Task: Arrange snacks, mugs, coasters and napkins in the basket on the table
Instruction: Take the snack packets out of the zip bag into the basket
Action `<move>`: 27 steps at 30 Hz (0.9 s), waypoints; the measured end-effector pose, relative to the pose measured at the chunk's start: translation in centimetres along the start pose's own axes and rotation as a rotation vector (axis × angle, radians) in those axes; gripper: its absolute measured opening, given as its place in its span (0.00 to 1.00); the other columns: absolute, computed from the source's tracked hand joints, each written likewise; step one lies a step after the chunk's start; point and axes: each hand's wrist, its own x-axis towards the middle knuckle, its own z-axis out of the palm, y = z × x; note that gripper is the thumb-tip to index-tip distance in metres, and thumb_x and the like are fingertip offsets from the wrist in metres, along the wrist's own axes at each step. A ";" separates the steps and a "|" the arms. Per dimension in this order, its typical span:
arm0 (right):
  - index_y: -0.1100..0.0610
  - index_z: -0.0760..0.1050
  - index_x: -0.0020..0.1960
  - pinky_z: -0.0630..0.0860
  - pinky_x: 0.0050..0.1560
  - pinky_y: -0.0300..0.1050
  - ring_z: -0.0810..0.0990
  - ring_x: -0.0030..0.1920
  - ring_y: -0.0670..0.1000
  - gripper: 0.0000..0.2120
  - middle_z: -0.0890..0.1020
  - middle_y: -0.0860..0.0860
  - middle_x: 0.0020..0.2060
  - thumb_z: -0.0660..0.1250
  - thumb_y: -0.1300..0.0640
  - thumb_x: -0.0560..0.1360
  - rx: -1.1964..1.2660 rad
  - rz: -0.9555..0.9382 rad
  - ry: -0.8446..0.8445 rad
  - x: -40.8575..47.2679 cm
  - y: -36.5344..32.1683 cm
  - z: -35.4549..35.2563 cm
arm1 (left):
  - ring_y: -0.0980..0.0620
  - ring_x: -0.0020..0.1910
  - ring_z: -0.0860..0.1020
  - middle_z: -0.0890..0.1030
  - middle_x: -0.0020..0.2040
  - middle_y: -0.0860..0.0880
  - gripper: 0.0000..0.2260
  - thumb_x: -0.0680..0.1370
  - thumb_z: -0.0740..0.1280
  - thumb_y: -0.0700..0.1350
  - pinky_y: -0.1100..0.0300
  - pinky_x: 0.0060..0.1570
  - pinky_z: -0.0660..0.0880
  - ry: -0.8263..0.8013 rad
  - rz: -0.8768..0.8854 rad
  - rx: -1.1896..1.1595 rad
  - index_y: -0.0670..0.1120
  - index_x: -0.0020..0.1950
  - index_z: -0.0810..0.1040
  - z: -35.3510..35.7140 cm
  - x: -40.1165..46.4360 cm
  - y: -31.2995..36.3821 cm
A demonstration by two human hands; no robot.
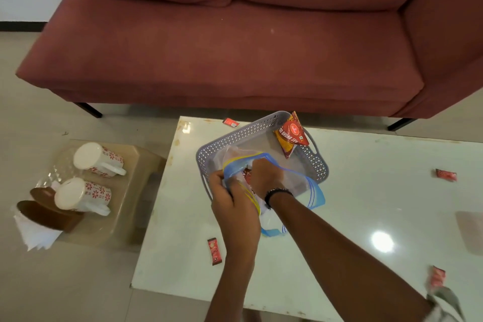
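Head camera looks steeply down at table point(339, 191).

A grey perforated basket point(236, 136) sat just beyond both hands, a red-orange snack packet point(291, 136) leaning in its far corner. Two floral mugs point(98, 158), brown coasters point(39, 210) and white napkins point(32, 234) lay far left.
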 end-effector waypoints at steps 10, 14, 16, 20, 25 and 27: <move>0.60 0.61 0.67 0.74 0.50 0.50 0.79 0.57 0.58 0.16 0.77 0.57 0.60 0.54 0.56 0.81 -0.011 -0.229 0.282 -4.0 0.6 -3.8 | 0.53 0.40 0.78 0.76 0.40 0.55 0.06 0.81 0.54 0.46 0.59 0.40 0.75 0.107 -0.007 0.058 0.47 0.49 0.68 -0.4 2.9 -0.5; 0.56 0.61 0.67 0.78 0.51 0.48 0.80 0.57 0.56 0.19 0.76 0.54 0.63 0.60 0.50 0.79 0.014 -0.342 0.332 -6.5 1.9 -5.9 | 0.57 0.40 0.78 0.76 0.43 0.52 0.05 0.81 0.54 0.46 0.67 0.35 0.73 0.120 -0.041 0.059 0.46 0.51 0.68 -0.2 3.1 -0.6; 0.55 0.63 0.67 0.78 0.48 0.46 0.80 0.55 0.56 0.22 0.76 0.54 0.63 0.64 0.49 0.77 0.001 -0.362 0.347 -7.4 2.4 -7.0 | 0.54 0.42 0.79 0.77 0.46 0.49 0.06 0.81 0.55 0.46 0.67 0.35 0.74 0.128 -0.047 0.050 0.46 0.52 0.68 0.1 3.3 -0.6; 0.55 0.69 0.61 0.68 0.40 0.40 0.82 0.46 0.57 0.19 0.81 0.54 0.55 0.67 0.49 0.74 0.012 -0.453 0.505 -8.2 3.5 -9.6 | 0.50 0.46 0.80 0.77 0.51 0.48 0.12 0.79 0.60 0.50 0.62 0.41 0.78 0.106 -0.053 0.036 0.43 0.58 0.68 0.6 4.2 -0.4; 0.52 0.69 0.53 0.74 0.35 0.48 0.80 0.38 0.58 0.09 0.79 0.48 0.38 0.57 0.49 0.77 0.162 -0.453 0.729 -7.8 5.0 -14.0 | 0.47 0.50 0.79 0.77 0.54 0.46 0.13 0.76 0.67 0.44 0.52 0.53 0.78 0.119 -0.075 0.052 0.44 0.57 0.69 1.1 5.7 0.1; 0.53 0.70 0.52 0.77 0.36 0.53 0.79 0.36 0.60 0.07 0.78 0.50 0.36 0.57 0.51 0.77 0.253 -0.429 0.758 -7.3 6.1 -15.7 | 0.45 0.51 0.78 0.77 0.52 0.47 0.11 0.75 0.68 0.43 0.49 0.55 0.77 0.133 -0.082 0.077 0.47 0.54 0.69 1.0 6.1 -0.1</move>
